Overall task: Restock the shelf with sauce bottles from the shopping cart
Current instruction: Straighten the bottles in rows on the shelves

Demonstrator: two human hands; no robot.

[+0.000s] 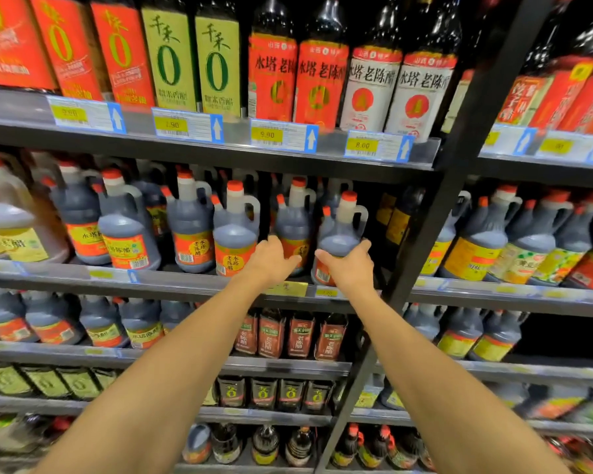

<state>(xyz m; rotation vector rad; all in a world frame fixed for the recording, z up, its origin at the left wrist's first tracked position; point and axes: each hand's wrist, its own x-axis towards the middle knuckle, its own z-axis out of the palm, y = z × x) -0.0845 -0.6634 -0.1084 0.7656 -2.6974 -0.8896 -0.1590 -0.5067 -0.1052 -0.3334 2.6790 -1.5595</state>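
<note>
Both my arms reach up to the second shelf of a store rack. My right hand grips the lower body of a dark sauce jug with a red cap, a handle and an orange label, standing at the shelf's right end. My left hand holds the front of the neighbouring jug of the same kind, fingers curled on its label. More such jugs line the shelf to the left. No shopping cart is in view.
A black upright post stands just right of the held jug. Above, a shelf carries tall bottles and yellow price tags. Lower shelves hold smaller dark bottles. A neighbouring bay at right holds yellow-labelled jugs.
</note>
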